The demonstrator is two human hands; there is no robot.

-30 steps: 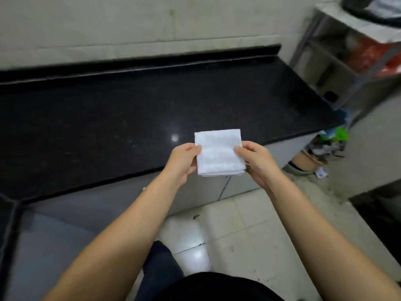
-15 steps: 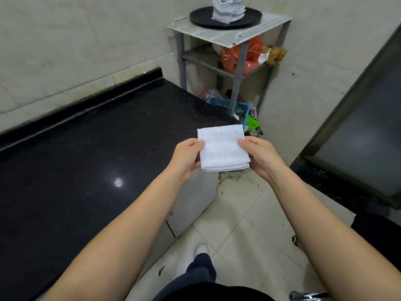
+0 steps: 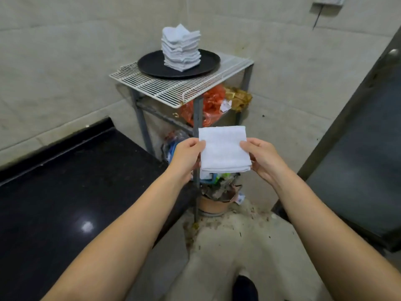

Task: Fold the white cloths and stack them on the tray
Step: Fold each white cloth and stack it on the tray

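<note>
Grip: the folded white cloth (image 3: 223, 148) is held in the air by both hands, the left hand (image 3: 187, 157) pinching its left edge and the right hand (image 3: 261, 158) pinching its right edge, thumbs on top.

Change: half a second ago the black counter filled the view to the left of the grip and the rack sat far off at the top edge. The view has since swung round; the wire rack (image 3: 180, 84) is now straight beyond the cloth, and the grasp itself is unchanged. Judgement: folding is done and this is the carry to the stack.

Beyond the grip, the black tray (image 3: 149, 65) bears the stack of folded cloths (image 3: 181, 48), well apart and higher. The black counter (image 3: 65, 187) lies left of the left hand.

Obstructions: none between grip and tray. The stack is tall with uneven edges, so a careless placement could topple it.
</note>
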